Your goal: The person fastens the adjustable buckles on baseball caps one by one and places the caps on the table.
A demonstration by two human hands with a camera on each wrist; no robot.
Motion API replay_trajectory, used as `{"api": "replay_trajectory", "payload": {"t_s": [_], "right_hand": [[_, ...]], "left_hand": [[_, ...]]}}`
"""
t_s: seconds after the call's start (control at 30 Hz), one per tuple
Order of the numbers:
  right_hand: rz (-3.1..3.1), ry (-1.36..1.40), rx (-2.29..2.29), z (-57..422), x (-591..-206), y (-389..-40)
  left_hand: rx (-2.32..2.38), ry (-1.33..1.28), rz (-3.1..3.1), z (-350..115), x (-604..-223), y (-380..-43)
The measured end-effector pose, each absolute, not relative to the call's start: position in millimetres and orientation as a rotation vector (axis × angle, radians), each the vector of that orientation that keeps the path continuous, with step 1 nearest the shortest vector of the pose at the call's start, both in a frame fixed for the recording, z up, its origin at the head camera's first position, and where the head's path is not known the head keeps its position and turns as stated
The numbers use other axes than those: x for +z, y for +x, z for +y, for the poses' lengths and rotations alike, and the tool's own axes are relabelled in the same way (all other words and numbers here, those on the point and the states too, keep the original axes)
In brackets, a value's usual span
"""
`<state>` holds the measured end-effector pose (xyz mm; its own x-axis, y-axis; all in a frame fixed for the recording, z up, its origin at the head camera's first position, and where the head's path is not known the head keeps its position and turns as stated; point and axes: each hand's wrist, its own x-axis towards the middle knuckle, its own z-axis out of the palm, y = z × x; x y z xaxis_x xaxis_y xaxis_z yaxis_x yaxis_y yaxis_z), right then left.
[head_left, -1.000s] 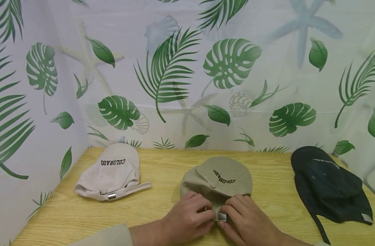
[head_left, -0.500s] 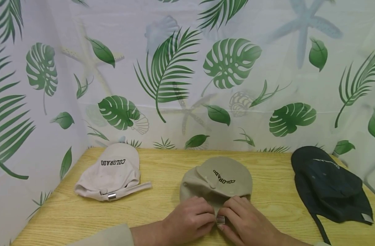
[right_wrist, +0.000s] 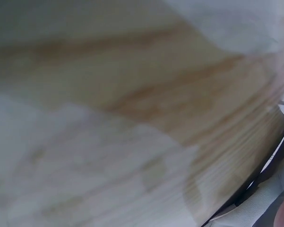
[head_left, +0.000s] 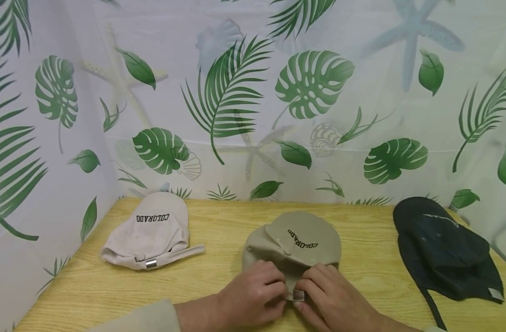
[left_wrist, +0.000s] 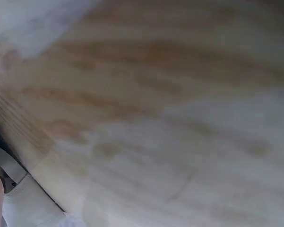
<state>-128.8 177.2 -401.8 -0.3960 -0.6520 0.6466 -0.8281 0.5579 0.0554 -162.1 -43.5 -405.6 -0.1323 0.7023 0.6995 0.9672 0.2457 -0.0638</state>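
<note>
Tan cap [head_left: 296,240] in middle of wood surface [head_left: 220,286], near front edge. Left hand [head_left: 253,295] and right hand [head_left: 333,299] both pinching back strap at small metal buckle [head_left: 299,295], fingers curled tight round it. Best here: hold buckle still with one hand, pull strap slow and straight with other, keep cap flat. White cap [head_left: 149,233] off to left, black cap [head_left: 441,251] off to right. Wrist views blurry, only wood grain.

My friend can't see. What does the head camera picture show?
Two hands, left hand and right hand, pinch the buckle at the back of a tan cap on a wooden table. A white cap lies to the left and a black cap to the right, before a leaf-print curtain.
</note>
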Motion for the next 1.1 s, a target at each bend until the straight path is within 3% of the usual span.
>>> {"api": "replay_trajectory", "payload": {"t_s": [1.1], "right_hand": [[-2.155,1.184,0.387,176.7,-400.4,-127.7]], "left_hand": [[-0.505,-1.465,-1.906,-40.2,-404.7,-158.6]]}}
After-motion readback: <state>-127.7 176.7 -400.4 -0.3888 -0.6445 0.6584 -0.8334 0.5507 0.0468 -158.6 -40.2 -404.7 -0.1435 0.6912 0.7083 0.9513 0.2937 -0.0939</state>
